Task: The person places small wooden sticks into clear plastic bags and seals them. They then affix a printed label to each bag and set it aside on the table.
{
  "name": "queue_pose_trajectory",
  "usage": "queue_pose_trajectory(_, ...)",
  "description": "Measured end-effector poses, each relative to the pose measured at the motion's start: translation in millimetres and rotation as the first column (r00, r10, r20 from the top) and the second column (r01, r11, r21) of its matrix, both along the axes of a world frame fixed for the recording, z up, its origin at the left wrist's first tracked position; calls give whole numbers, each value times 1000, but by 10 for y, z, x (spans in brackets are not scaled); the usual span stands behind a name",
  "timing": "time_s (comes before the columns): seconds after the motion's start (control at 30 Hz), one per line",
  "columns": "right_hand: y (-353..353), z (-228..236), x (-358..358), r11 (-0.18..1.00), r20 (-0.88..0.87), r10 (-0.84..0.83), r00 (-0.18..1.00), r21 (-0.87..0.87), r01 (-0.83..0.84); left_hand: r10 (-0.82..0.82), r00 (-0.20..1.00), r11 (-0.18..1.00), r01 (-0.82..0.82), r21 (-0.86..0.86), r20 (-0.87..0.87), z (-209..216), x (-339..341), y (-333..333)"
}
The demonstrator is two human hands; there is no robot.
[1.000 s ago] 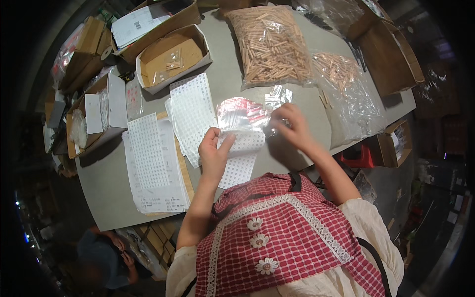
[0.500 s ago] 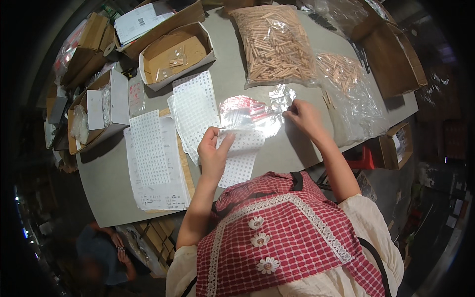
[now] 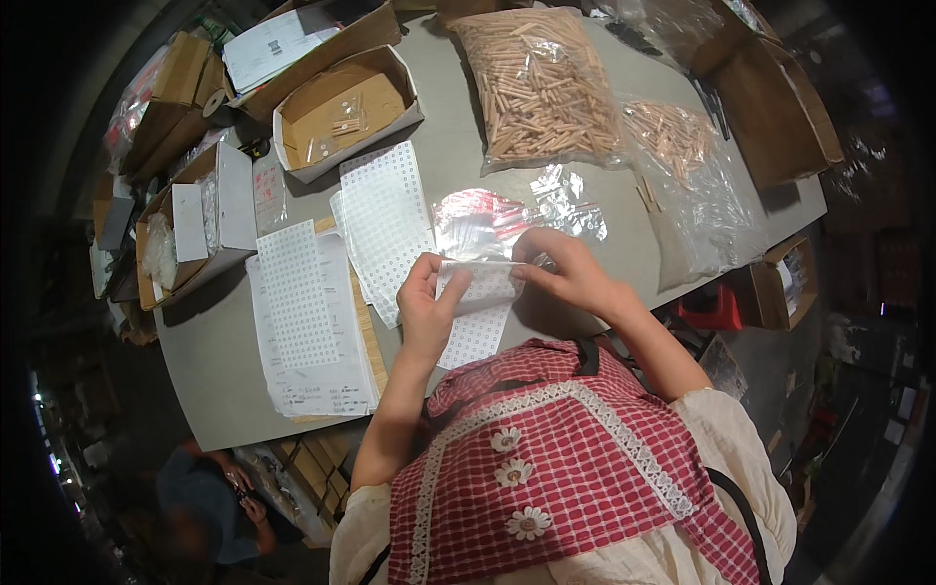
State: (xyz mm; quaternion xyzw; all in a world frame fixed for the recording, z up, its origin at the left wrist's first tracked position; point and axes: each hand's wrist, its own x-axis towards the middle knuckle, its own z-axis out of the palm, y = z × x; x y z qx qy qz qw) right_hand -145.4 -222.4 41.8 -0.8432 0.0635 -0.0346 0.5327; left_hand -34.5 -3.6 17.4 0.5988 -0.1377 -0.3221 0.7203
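My left hand (image 3: pixel 425 307) grips a white sheet of small printed labels (image 3: pixel 478 333) by its left side, thumb on top. The sheet's upper part is bent over. At its upper right corner, my right hand (image 3: pixel 567 271) has thumb and fingertips pinched on the edge; whether a single label is between them is too small to see. Just beyond both hands lie shiny clear plastic bags (image 3: pixel 478 213) on the grey table. More label sheets (image 3: pixel 382 210) lie to the left of my left hand.
A large bag of wooden sticks (image 3: pixel 546 93) stands at the back, with a smaller opened bag (image 3: pixel 673 141) to its right. A shallow carton (image 3: pixel 292 132) holds small packed bags. Papers (image 3: pixel 307 390) lie at the left. Another person (image 3: pixel 210 502) sits at lower left.
My right hand has come back leftward from the shiny plastic bags to the label sheet's upper edge. The sheet's top is now bent over between both hands.
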Motion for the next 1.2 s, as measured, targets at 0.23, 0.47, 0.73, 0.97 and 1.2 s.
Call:
queue_pose_trajectory(0.23,85,-12,-22,927,333,50,942,-366,81,33,999,999,-33,4,-17,-59,-6,-26)
queue_pose_trajectory(0.47,-210,-386,-177,921,321,-235,917,-229,316,76,997,994,-77,73,16,-105,12,-11)
queue_pose_trajectory(0.73,-584,-404,-335,803,66,-297,953,-523,286,109,994,991,-111,73,28,-122,54,46)
queue_pose_trajectory(0.97,-469,-496,0,761,172,-53,984,-631,152,85,996,995,-85,46,0,-79,30,5)
queue_pose_trajectory(1.2,-478,-526,55,440,169,-213,962,-863,249,103,995,994,-104,39,15,-41,22,49)
